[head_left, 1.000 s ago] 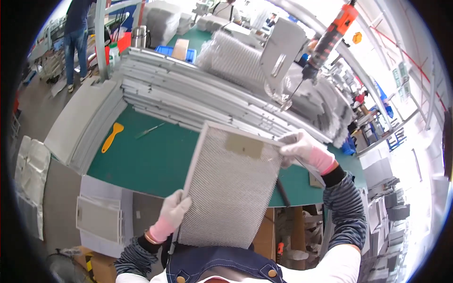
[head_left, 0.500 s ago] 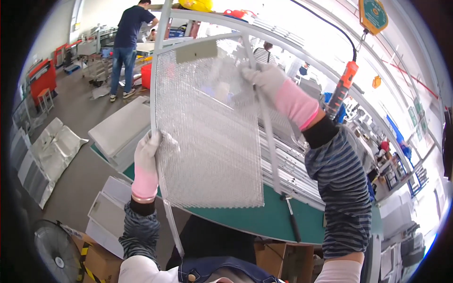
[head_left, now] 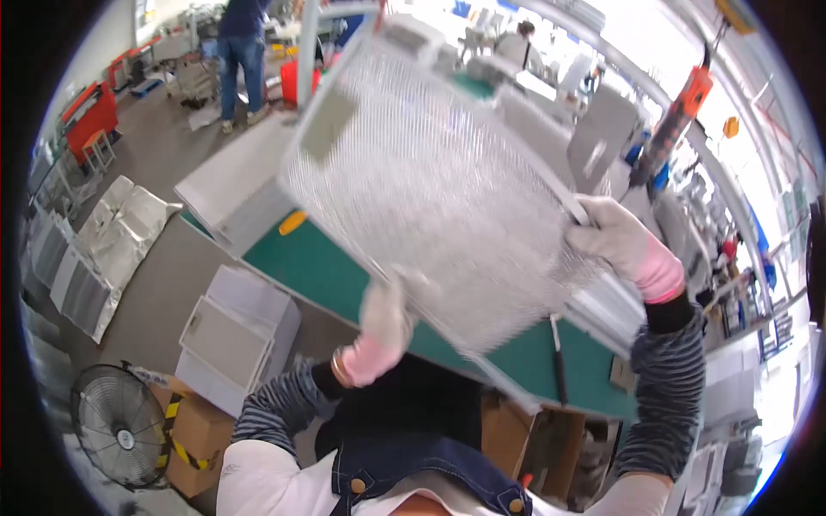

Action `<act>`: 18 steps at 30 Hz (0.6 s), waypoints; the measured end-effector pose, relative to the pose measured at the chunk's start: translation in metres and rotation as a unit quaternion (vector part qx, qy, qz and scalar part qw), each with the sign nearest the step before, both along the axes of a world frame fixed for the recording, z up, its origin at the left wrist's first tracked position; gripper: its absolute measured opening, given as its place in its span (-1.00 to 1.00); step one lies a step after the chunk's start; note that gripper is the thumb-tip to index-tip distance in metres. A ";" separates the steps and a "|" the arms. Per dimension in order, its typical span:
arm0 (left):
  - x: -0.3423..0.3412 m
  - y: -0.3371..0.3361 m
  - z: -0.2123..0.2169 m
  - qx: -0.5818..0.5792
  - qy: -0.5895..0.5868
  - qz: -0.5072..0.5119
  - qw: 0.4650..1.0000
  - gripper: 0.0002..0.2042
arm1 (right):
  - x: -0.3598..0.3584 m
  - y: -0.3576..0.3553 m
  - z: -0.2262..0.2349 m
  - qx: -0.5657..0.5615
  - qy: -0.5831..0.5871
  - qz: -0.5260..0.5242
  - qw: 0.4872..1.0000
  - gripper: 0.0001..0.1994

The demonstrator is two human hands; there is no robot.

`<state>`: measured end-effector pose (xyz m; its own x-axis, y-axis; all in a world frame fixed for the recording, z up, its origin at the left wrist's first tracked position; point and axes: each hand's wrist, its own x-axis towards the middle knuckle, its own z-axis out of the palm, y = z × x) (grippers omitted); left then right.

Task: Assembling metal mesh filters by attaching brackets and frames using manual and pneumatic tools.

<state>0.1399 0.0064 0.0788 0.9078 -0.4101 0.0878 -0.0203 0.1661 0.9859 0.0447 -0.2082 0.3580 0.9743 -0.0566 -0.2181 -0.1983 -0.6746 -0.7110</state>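
A translucent, finely ribbed panel (head_left: 447, 189) with narrow metal strips along its long edges hangs tilted above the green table (head_left: 310, 267). A beige patch (head_left: 329, 126) shows near its far left end. My left hand (head_left: 385, 322), in a white and pink glove and smeared by motion, is closed on the near left edge strip (head_left: 430, 322). At the opposite edge, my right hand (head_left: 615, 241) pinches the other metal strip (head_left: 551, 185). A black-handled hammer (head_left: 560, 365) lies on the table near its front edge, partly behind the panel.
An orange power screwdriver (head_left: 680, 120) hangs at the right. White panels (head_left: 228, 335) are stacked at the left, near a black fan (head_left: 120, 430) and a cardboard box (head_left: 196, 439). A yellow-orange object (head_left: 292, 224) lies on the table. One person (head_left: 241, 60) stands far left.
The panel has turned from nearly upright to a slant, its far end swinging left. My left hand has moved right; my right hand has come lower and further right along the strip.
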 end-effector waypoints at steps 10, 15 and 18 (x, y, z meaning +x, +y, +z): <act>0.029 0.060 0.057 0.245 -0.460 -0.455 0.722 -0.70 | -0.110 -0.032 -0.190 0.250 0.168 -0.018 0.953 -0.42; 0.035 -0.017 0.059 0.278 -0.435 -0.521 0.680 -0.77 | -0.082 -0.015 -0.171 0.081 0.281 -0.041 0.956 -0.68; 0.016 -0.053 0.058 0.262 -0.425 -0.578 0.645 -0.77 | -0.094 -0.006 -0.172 0.134 0.211 -0.110 0.962 -0.71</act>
